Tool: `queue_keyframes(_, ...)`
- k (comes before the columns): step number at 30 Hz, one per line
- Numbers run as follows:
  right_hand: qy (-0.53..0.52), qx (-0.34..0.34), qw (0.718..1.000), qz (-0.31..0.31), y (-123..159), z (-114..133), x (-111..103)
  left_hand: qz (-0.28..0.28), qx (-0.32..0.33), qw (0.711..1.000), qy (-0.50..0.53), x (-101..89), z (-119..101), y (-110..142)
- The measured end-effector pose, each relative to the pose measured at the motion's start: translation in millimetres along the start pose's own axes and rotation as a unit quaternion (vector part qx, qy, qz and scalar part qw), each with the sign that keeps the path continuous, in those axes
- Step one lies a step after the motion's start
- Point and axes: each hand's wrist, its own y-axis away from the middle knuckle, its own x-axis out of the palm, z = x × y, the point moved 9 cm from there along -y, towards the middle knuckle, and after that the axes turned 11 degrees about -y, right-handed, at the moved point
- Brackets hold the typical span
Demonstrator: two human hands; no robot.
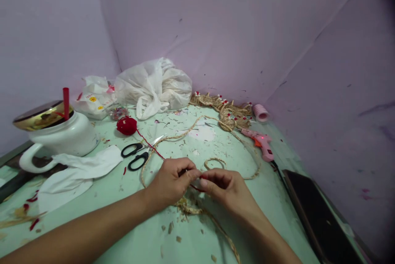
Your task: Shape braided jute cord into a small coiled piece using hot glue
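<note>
My left hand and my right hand meet fingertip to fingertip over the front middle of the table, both pinching red yarn. The strand runs back from my left hand to a red yarn ball. Below my hands lies a braided straw cord, its frayed, knotted part partly hidden by my left hand. The cord loops around behind them, with a small coil just beyond my right fingers. Black-handled scissors lie open left of my left hand, the yarn crossing their blades.
A pink glue gun and a dark phone-like slab lie right. Behind are straw pieces with red and white beads, a pink ribbon roll and a plastic bag. A white mug and white cloth are left.
</note>
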Motion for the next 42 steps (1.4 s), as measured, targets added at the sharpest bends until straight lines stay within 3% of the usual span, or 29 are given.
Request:
queue_keyframes(5,0.019,0.002,0.999,-0.036,-0.1,0.7,-3.0,-0.014,0.004,1.000,-0.016,-2.9,1.0,-1.2)
queue_keyframes(9,-0.019,-0.006,0.998,-0.067,0.8,-1.5,-5.9,0.023,0.036,0.994,-0.104,4.2,-8.3,2.0)
queue_keyframes(13,-0.069,0.007,0.994,-0.081,1.9,-7.7,-5.2,-0.017,0.051,0.974,-0.221,0.7,-14.1,7.3)
queue_keyframes(17,-0.168,0.081,0.981,-0.057,5.1,-22.5,4.0,-0.090,0.141,0.926,-0.340,-3.6,-32.5,12.9)
queue_keyframes(20,-0.265,0.129,0.955,0.013,8.5,-28.9,21.9,-0.134,0.169,0.899,-0.381,-7.3,-40.6,14.2)
queue_keyframes(22,-0.316,0.137,0.938,0.047,10.0,-28.4,30.8,-0.145,0.171,0.895,-0.385,-8.3,-42.7,13.7)
queue_keyframes(25,-0.350,0.131,0.926,0.047,9.8,-27.9,32.7,-0.146,0.167,0.896,-0.385,-7.6,-43.4,13.3)
queue_keyframes(28,-0.341,0.135,0.930,0.037,9.0,-29.2,29.0,-0.153,0.168,0.895,-0.383,-8.7,-41.9,13.2)
queue_keyframes(30,-0.283,0.146,0.948,0.029,8.7,-30.7,22.3,-0.154,0.182,0.901,-0.362,-10.4,-40.5,12.4)
queue_keyframes(32,-0.201,0.125,0.971,0.007,6.6,-25.6,9.6,-0.151,0.194,0.916,-0.318,-13.7,-37.5,10.5)
queue_keyframes(34,-0.135,0.043,0.989,-0.039,3.5,-8.7,-7.6,-0.145,0.195,0.933,-0.266,-17.2,-33.4,7.9)
queue_keyframes(38,0.000,-0.141,0.983,-0.119,7.7,28.6,-25.5,-0.120,0.214,0.944,-0.220,-15.0,-34.1,7.9)
queue_keyframes(40,0.044,-0.164,0.979,-0.112,7.7,32.5,-22.0,-0.111,0.230,0.941,-0.223,-12.0,-38.1,11.0)
queue_keyframes(42,0.024,-0.162,0.979,-0.124,6.7,30.4,-25.5,-0.118,0.240,0.937,-0.227,-11.7,-41.4,14.5)
